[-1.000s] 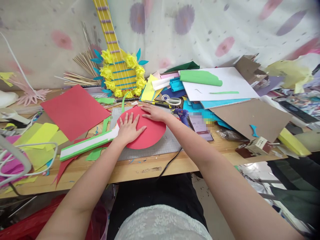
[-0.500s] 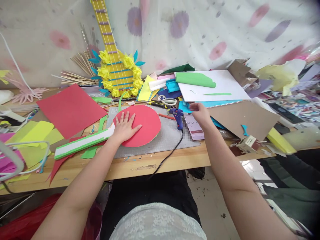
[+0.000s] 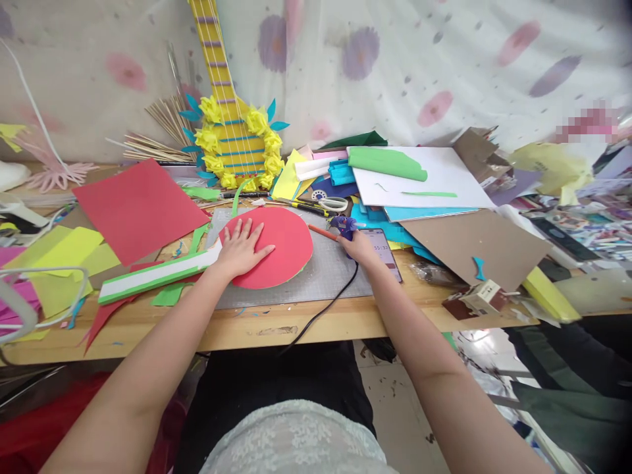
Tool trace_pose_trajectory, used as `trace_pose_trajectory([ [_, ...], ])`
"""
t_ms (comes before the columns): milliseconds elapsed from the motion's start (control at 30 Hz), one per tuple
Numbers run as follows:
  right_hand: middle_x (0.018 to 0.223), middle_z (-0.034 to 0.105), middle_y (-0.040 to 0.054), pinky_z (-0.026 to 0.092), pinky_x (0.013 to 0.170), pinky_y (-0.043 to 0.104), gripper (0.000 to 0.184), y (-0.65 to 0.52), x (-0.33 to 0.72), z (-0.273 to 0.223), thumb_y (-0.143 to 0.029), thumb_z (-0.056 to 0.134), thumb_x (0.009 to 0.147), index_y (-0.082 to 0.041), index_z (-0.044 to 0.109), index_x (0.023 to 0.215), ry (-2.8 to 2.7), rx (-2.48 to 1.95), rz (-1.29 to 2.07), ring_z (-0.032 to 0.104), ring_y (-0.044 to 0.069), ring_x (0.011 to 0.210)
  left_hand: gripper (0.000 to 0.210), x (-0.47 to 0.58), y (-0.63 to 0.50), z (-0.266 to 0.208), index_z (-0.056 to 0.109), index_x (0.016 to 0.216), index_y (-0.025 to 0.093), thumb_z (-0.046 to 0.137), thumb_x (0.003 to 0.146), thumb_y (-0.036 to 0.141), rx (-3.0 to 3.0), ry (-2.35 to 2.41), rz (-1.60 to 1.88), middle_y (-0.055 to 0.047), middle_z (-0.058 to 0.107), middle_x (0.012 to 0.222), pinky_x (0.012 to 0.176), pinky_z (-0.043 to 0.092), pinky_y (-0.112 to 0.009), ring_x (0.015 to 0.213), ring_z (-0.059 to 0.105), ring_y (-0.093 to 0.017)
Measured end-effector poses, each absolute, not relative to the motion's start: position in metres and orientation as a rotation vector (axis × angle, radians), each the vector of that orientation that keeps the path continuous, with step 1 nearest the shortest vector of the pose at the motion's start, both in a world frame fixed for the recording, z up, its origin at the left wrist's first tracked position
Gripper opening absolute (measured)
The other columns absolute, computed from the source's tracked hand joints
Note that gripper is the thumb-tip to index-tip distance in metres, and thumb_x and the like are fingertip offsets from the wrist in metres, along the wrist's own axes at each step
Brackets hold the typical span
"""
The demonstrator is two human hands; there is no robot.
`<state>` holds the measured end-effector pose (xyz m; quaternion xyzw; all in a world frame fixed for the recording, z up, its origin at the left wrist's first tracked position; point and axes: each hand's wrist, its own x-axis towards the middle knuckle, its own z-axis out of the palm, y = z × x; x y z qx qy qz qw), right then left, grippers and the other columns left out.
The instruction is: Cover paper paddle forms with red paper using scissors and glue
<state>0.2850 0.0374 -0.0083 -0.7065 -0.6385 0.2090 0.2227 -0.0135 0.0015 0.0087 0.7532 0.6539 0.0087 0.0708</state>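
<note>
My left hand (image 3: 240, 250) lies flat with fingers spread on a rounded red paper piece (image 3: 284, 247). A white neck strip with green edges (image 3: 160, 276) reaches out from it to the left. My right hand (image 3: 358, 249) is closed round the handle of a blue hot glue gun (image 3: 344, 226), its nozzle pointing right. An orange-red stick (image 3: 323, 232) extends from the gun's back end toward the red piece. Beneath both hands is a grey cutting mat (image 3: 320, 283). Partly hidden by my right hand, a phone (image 3: 382, 247) shows a timer.
A yellow paper guitar with flowers (image 3: 241, 145) leans on the curtain at the back. Red card (image 3: 143, 210) lies left, brown card (image 3: 478, 243) right. Scissors (image 3: 333, 204) and a cutter lie behind the mat. The gun's black cord (image 3: 326, 309) crosses the table's front edge.
My right hand has moved left and down from above the phone and taken hold of the glue gun, whose nozzle now points right. My left hand stays flat on the red piece.
</note>
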Motion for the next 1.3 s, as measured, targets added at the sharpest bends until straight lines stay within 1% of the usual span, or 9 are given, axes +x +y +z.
trace_pose_trajectory([
  [133, 0.092, 0.068, 0.0118, 0.049, 0.069, 0.031, 0.030, 0.041, 0.294, 0.002, -0.034, 0.058, 0.082, -0.013, 0.060, 0.104, -1.556, -1.903, 0.716, 0.065, 0.020, 0.074, 0.079, -0.013, 0.002, 0.009, 0.020, 0.152, 0.021, 0.024, 0.088, 0.067, 2.237, 1.975, 0.033, -0.012, 0.010, 0.160, 0.115, 0.006, -0.055, 0.147, 0.004, -0.032],
  [200, 0.083, 0.067, 0.0075, 0.046, 0.060, 0.026, 0.027, 0.041, 0.296, 0.008, -0.035, 0.061, 0.080, -0.014, 0.060, 0.098, -1.438, -1.788, 0.857, 0.060, 0.014, 0.062, 0.079, -0.013, 0.003, 0.009, 0.020, 0.152, 0.021, 0.024, 0.088, 0.067, 2.225, 1.975, 0.031, -0.011, 0.010, 0.160, 0.115, 0.006, -0.055, 0.147, 0.004, -0.032],
  [300, 0.071, 0.062, 0.0022, 0.041, 0.051, 0.021, 0.029, 0.039, 0.296, 0.013, -0.040, 0.067, 0.075, -0.015, 0.059, 0.087, -1.302, -1.559, 1.070, 0.052, 0.009, 0.055, 0.079, -0.013, 0.003, 0.009, 0.020, 0.152, 0.021, 0.023, 0.088, 0.067, 2.220, 1.977, 0.029, -0.011, 0.010, 0.160, 0.115, 0.006, -0.056, 0.147, 0.004, -0.032],
  [433, 0.066, 0.059, 0.0005, 0.036, 0.046, 0.020, 0.041, 0.026, 0.292, 0.012, -0.053, 0.072, 0.068, -0.016, 0.061, 0.079, -1.343, -1.340, 1.215, 0.045, 0.006, 0.051, 0.079, -0.013, 0.002, 0.009, 0.020, 0.152, 0.021, 0.022, 0.088, 0.068, 2.228, 1.974, 0.035, -0.011, 0.010, 0.160, 0.115, 0.005, -0.055, 0.147, 0.004, -0.031],
  [533, 0.066, 0.058, 0.0008, 0.032, 0.044, 0.020, 0.044, 0.017, 0.291, 0.010, -0.058, 0.070, 0.070, -0.016, 0.063, 0.078, -1.416, -1.320, 1.238, 0.043, 0.006, 0.050, 0.080, -0.013, 0.002, 0.010, 0.019, 0.152, 0.021, 0.021, 0.088, 0.068, 2.225, 1.971, 0.037, -0.011, 0.010, 0.160, 0.116, 0.005, -0.054, 0.147, 0.003, -0.031],
  [733, 0.075, 0.061, 0.0028, 0.030, 0.043, 0.021, 0.046, 0.013, 0.294, 0.014, -0.060, 0.073, 0.066, -0.016, 0.062, 0.074, -1.430, -1.254, 1.310, 0.041, 0.005, 0.049, 0.083, -0.012, 0.003, 0.015, 0.019, 0.152, 0.020, 0.022, 0.087, 0.070, 2.182, 1.963, 0.030, -0.012, 0.009, 0.160, 0.115, 0.005, -0.056, 0.147, 0.002, -0.033],
  [1000, 0.065, 0.056, 0.0003, 0.029, 0.042, 0.020, 0.049, 0.009, 0.292, 0.025, -0.062, 0.073, 0.063, -0.015, 0.061, 0.073, -1.467, -1.288, 1.328, 0.039, 0.004, 0.048, 0.079, -0.012, 0.009, 0.020, 0.024, 0.150, 0.012, 0.029, 0.090, 0.062, 2.225, 1.961, 0.096, -0.018, 0.017, 0.158, 0.116, 0.007, -0.054, 0.146, 0.008, -0.032],
  [1133, 0.071, 0.061, 0.0011, 0.030, 0.042, 0.019, 0.051, 0.016, 0.291, 0.019, -0.061, 0.077, 0.057, -0.016, 0.060, 0.075, -1.282, -1.211, 1.385, 0.039, 0.004, 0.049, 0.077, -0.010, 0.001, 0.024, 0.025, 0.150, 0.017, 0.036, 0.088, 0.061, 2.342, 1.785, 0.109, -0.012, 0.018, 0.158, 0.117, 0.013, -0.048, 0.146, 0.012, -0.027],
  [1300, 0.074, 0.063, 0.0018, 0.031, 0.041, 0.019, 0.047, 0.023, 0.295, 0.012, -0.057, 0.078, 0.059, -0.017, 0.059, 0.074, -1.129, -1.196, 1.400, 0.039, 0.004, 0.047, 0.081, -0.009, -0.008, 0.020, 0.021, 0.151, 0.018, 0.033, 0.086, 0.066, 2.392, 1.597, -0.066, -0.013, 0.009, 0.159, 0.116, 0.006, -0.051, 0.147, 0.003, -0.026],
])
